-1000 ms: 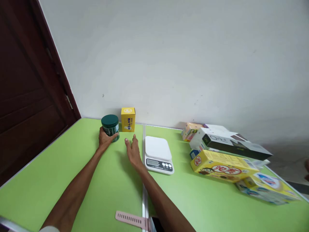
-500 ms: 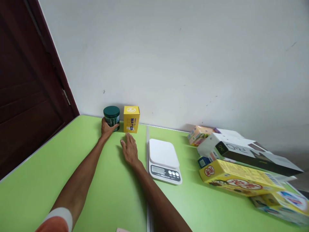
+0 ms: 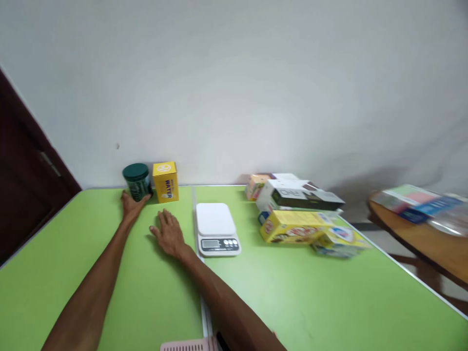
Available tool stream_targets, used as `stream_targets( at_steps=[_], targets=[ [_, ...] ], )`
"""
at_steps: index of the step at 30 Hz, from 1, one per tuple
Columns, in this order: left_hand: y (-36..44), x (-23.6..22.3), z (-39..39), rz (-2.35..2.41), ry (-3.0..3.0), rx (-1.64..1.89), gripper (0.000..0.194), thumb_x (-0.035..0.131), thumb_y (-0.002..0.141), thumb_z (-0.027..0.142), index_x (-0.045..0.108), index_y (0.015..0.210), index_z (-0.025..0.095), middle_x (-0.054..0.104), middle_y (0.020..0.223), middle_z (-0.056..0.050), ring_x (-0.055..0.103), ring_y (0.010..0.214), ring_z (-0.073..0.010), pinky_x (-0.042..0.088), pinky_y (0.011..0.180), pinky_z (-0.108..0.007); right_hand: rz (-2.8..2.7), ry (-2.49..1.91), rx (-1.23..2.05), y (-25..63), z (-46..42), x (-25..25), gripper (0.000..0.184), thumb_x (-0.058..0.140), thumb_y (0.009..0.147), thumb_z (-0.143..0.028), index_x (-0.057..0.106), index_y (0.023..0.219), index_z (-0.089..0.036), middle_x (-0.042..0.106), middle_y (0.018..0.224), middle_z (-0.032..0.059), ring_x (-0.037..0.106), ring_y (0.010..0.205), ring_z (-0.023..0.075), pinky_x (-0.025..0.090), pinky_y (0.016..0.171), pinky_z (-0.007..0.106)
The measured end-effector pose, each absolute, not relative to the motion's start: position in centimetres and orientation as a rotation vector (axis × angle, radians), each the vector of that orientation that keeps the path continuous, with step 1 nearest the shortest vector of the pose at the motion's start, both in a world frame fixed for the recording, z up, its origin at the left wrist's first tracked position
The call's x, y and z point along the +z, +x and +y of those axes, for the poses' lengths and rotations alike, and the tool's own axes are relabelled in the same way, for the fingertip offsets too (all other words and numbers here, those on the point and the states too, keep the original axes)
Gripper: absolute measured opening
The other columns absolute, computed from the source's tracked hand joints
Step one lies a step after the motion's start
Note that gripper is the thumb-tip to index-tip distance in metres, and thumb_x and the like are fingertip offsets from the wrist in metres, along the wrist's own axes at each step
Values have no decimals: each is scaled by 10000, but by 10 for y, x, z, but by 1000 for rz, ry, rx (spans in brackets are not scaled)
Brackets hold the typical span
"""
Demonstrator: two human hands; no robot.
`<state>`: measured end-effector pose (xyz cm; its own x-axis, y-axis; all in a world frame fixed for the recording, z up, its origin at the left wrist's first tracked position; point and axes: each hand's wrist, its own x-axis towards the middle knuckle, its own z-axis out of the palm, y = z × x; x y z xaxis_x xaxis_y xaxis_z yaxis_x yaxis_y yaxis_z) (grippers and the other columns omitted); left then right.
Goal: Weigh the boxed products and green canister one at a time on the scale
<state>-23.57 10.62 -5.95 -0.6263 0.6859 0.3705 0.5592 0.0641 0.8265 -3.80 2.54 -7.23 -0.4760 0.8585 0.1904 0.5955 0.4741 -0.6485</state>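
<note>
My left hand (image 3: 131,205) reaches to the far edge of the green table (image 3: 109,273) and wraps round the base of a dark green round tin (image 3: 137,181) that stands against the wall. A yellow box marked WATER (image 3: 165,182) stands right beside the tin. My right hand (image 3: 168,234) lies flat on the table with fingers spread, holding nothing, just left of a white kitchen scale (image 3: 217,234).
Several product boxes lie heaped right of the scale: a yellow snack box (image 3: 292,233), a white and black box (image 3: 302,195) and others. A pink watch strap (image 3: 186,345) lies at the near edge. A brown door (image 3: 22,185) is at left; a round wooden table (image 3: 420,229) with packets at right.
My left hand has pushed the green tin back to the wall beside the yellow box. The view has swung to the right, bringing the wooden table into sight. My right hand stays flat.
</note>
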Motion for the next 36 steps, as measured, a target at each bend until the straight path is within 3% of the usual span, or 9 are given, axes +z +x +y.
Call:
stream_targets(
  at_steps=[5, 8, 11, 13, 17, 22, 26, 29, 36],
  targets=[
    [-211, -50, 64, 2258, 1288, 1670, 963, 792, 785, 452, 317, 1521, 51, 386, 1549, -302, 371, 1514, -420, 306, 1263, -598, -2284, -929, 952, 11, -27, -52, 638, 517, 1039, -578, 533, 1535, -176, 544, 1585, 164, 474, 1507, 328, 366, 1245, 530],
    [-163, -27, 33, 2092, 1547, 1810, 896, 716, 856, 465, 304, 1541, 60, 373, 1559, -296, 397, 1504, -395, 311, 1269, -563, -2071, -853, 1140, 62, -59, -36, 563, 518, 1034, -574, 630, 1449, -210, 660, 1472, 128, 644, 1341, 308, 528, 1104, 485],
    [-94, -7, 2, 1795, 1793, 1828, 797, 666, 919, 501, 327, 1550, 153, 429, 1544, -230, 462, 1468, -352, 360, 1251, -534, -1665, -936, 938, 129, -79, -25, 438, 520, 1034, -538, 732, 1270, -235, 761, 1299, 96, 719, 1188, 285, 571, 1016, 463],
    [-42, -3, -16, 1578, 1870, 1747, 743, 654, 944, 495, 341, 1550, 200, 441, 1566, -207, 473, 1471, -339, 363, 1255, -524, -1363, -1079, 638, 179, -82, -24, 409, 496, 1037, -527, 738, 1189, -233, 772, 1230, 105, 711, 1156, 284, 551, 1020, 472],
    [58, -15, -34, 1220, 1902, 1421, 735, 660, 949, 489, 338, 1565, 250, 453, 1601, -174, 483, 1481, -329, 373, 1251, -533, -926, -1356, 163, 270, -68, -37, 554, 420, 1017, -580, 648, 1294, -158, 678, 1343, 193, 608, 1274, 324, 438, 1122, 537],
    [145, -34, -6, 1219, 1797, 1067, 868, 724, 875, 356, 294, 1591, 118, 375, 1637, -270, 404, 1539, -370, 350, 1258, -530, -903, -1429, 275, 314, -40, -67, 758, 381, 957, -675, 552, 1423, -102, 597, 1449, 248, 534, 1365, 362, 369, 1175, 571],
    [169, -34, 28, 1239, 1793, 1056, 704, 789, 782, 241, 525, 1420, 100, 577, 1476, -242, 532, 1427, -359, 407, 1213, -497, -879, -1428, 307, 310, -27, -79, 832, 371, 955, -710, 490, 1505, -97, 502, 1558, 258, 444, 1462, 371, 300, 1231, 570],
    [171, -31, 42, 1221, 1777, 1019, 540, 816, 769, 264, 635, 1260, 131, 704, 1300, -189, 677, 1219, -320, 505, 1102, -494, -862, -1431, 298, 307, -23, -80, 855, 340, 961, -729, 486, 1524, -102, 489, 1577, 246, 425, 1482, 362, 280, 1251, 555],
    [150, -18, 31, 1091, 1843, 901, 553, 872, 742, 376, 673, 1219, 178, 772, 1210, -135, 734, 1046, -283, 587, 968, -472, -870, -1452, 193, 312, -27, -77, 809, 313, 991, -719, 536, 1489, -121, 546, 1523, 238, 459, 1451, 359, 316, 1227, 567]
  ],
)
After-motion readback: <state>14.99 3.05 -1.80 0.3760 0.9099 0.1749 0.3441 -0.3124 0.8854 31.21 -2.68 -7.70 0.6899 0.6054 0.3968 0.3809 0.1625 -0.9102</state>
